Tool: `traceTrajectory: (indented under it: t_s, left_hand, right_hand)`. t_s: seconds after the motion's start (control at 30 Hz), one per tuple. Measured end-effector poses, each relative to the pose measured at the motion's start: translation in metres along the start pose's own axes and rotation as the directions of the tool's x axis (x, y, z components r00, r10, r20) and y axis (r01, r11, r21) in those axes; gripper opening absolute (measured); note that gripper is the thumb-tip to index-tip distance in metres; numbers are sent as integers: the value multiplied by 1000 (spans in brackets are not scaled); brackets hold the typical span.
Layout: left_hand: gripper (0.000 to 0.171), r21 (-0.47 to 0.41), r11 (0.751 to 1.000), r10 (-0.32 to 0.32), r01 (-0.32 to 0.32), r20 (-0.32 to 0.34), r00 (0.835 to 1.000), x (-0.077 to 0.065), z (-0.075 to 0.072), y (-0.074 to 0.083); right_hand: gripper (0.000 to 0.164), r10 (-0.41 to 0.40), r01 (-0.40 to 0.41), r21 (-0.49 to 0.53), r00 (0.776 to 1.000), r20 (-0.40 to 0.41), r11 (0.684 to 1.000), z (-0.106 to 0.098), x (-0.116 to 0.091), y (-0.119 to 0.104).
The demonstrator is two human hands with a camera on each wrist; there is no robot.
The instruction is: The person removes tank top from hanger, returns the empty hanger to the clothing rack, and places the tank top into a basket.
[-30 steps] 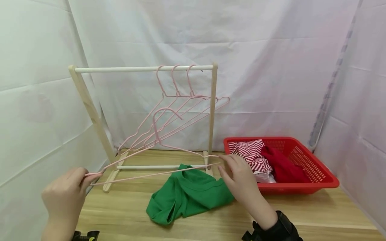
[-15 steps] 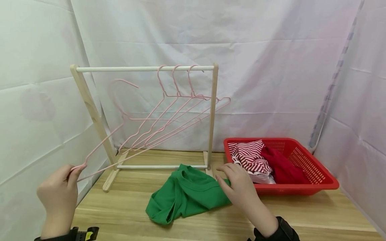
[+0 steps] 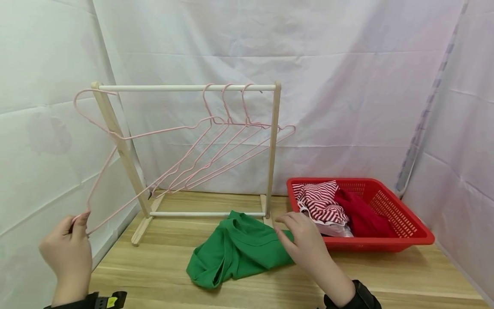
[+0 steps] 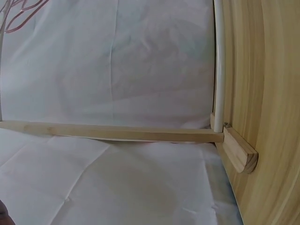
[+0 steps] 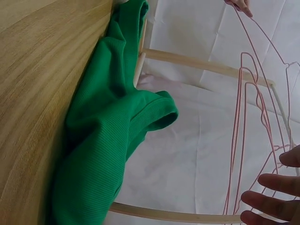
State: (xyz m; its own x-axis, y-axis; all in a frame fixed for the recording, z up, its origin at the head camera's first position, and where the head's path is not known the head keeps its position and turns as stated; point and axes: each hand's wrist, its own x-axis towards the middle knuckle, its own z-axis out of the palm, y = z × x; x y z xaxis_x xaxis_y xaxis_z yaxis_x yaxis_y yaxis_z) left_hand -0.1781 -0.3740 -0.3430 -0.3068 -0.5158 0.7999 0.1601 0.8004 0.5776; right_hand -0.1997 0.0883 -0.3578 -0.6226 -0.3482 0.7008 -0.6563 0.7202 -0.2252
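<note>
My left hand [image 3: 66, 253] pinches one end of a pink clothes hanger [image 3: 158, 131], which is tilted up with its hook close to the left top corner of the rack. In the right wrist view the same hand [image 5: 241, 5] shows at the top, holding the hanger's end. My right hand [image 3: 305, 240] is held with loosely bent fingers over the right end of a green ribbed garment [image 3: 241, 253] that lies crumpled on the table; it holds nothing. Its spread fingers [image 5: 269, 204] show at the lower right of the right wrist view.
A small wooden clothes rack [image 3: 275, 150] with a white top bar [image 3: 154, 88] stands behind the garment. Several more pink hangers [image 3: 231, 141] hang at its right end. To the right, a red plastic basket [image 3: 418, 227] holds a red-and-white striped cloth [image 3: 324, 199] and a dark red cloth [image 3: 364, 214].
The left hand has swung the hanger left and up, raising its hook to bar height. The right hand has come off the hanger's other end and dropped slightly over the green garment.
</note>
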Motion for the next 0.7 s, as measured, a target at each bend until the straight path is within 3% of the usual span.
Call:
traceTrajectory:
  t_s: [0.43, 0.57, 0.7]
  left_hand:
    - [41, 30, 995, -95, 96, -34, 995, -7, -7, -14]
    - [41, 89, 994, -60, 62, -26, 998, -6, -3, -10]
    - [40, 167, 985, 34, -36, 19, 999, -4, 5, 0]
  right_hand:
    - [12, -10, 10, -20, 1000, -6, 1000, 7, -3, 1]
    - [12, 8, -7, -32, 1000, 25, 999, 9, -2, 1]
    - [15, 21, -17, -52, 997, 77, 998, 11, 0, 0]
